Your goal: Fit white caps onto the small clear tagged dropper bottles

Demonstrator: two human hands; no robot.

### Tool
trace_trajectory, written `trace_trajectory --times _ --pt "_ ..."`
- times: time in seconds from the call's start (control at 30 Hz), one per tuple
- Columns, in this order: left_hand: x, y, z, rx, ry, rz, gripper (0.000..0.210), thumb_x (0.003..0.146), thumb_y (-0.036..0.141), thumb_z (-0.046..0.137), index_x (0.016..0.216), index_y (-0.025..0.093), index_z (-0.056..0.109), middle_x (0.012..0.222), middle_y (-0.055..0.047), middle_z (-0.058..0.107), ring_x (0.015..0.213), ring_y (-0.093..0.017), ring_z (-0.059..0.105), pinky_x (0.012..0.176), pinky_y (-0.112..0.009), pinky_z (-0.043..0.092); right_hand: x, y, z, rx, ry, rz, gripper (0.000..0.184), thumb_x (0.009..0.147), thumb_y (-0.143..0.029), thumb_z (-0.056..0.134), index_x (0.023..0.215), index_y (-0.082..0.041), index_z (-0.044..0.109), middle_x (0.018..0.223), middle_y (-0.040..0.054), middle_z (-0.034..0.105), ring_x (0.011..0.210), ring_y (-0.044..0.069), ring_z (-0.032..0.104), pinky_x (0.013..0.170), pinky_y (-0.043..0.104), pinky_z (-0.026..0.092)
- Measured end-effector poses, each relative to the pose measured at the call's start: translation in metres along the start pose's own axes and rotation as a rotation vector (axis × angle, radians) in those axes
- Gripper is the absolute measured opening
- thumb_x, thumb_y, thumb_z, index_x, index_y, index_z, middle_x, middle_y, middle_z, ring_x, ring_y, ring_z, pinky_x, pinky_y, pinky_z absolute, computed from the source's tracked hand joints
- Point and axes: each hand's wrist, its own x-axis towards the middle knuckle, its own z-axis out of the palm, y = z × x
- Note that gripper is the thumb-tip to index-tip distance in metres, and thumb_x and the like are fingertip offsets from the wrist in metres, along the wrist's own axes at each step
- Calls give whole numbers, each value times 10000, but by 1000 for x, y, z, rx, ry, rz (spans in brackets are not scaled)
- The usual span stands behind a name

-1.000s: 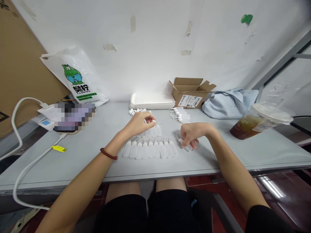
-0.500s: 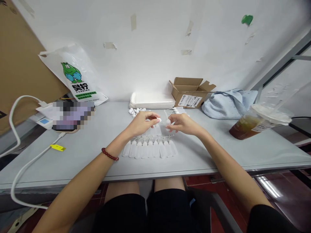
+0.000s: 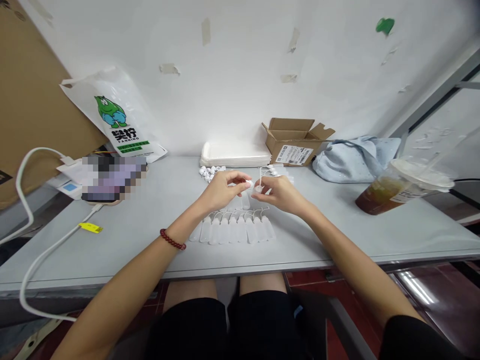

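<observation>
In the head view my left hand (image 3: 224, 190) pinches a small white cap (image 3: 250, 184) between thumb and fingertips. Close beside it, my right hand (image 3: 282, 192) grips a small translucent bottle (image 3: 258, 189), from which a thin white tube (image 3: 261, 176) stands up. Most of that bottle is hidden by my fingers. Below both hands lies a row of translucent bottles (image 3: 232, 231) with thin tubes at their necks. A few more bottles show partly under my hands. Behind my left hand is a pile of white caps (image 3: 210, 173); more bottles (image 3: 278, 170) lie behind my right hand.
At the back stand a stack of white sheets (image 3: 234, 154) and an open cardboard box (image 3: 290, 145). A blue cloth bag (image 3: 354, 162) and a plastic drink cup (image 3: 386, 192) are on the right. On the left are a phone (image 3: 112, 180), white cable (image 3: 48, 250) and plastic bag (image 3: 116, 115).
The bottle in my right hand has turned, so its tube now points upward. My two hands have come slightly closer together, the cap still in the left.
</observation>
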Motion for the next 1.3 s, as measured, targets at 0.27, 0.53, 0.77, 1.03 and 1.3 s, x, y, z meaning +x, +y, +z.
trace_trajectory --times 0.27,0.53,0.77,1.03,1.3 --pt "0 -2 1 -3 1 -16 222 758 311 651 903 146 681 901 -56 685 683 -134 607 663 -306 535 1 -2 1 47 62 85 199 680 -288 638 698 -199 461 604 -14 556 578 128 521 570 249 388" --pt "1 -3 -1 -50 9 13 225 752 317 660 897 145 679 889 -56 686 647 -123 593 667 -307 529 0 -2 1 127 49 41 239 747 -390 632 745 -187 506 667 3 581 610 124 520 594 257 418" --pt "1 -4 -4 -170 32 -3 251 734 328 693 885 127 687 902 -61 672 674 -122 585 658 -294 533 -1 -9 -4 86 -40 -79 354 836 -476 553 672 -162 554 651 2 553 618 103 473 625 246 396" --pt "2 -3 -7 -84 48 61 215 758 335 673 850 141 682 915 -56 666 703 -125 571 612 -258 526 2 1 -2 63 71 -164 355 883 -448 509 910 -138 680 782 61 614 694 145 514 589 248 397" --pt "1 -4 -6 -29 78 63 188 778 309 645 848 137 673 853 -46 643 672 -116 555 606 -261 523 3 4 -2 15 162 -180 292 879 -305 532 1071 -135 673 841 81 630 685 156 531 652 290 412"
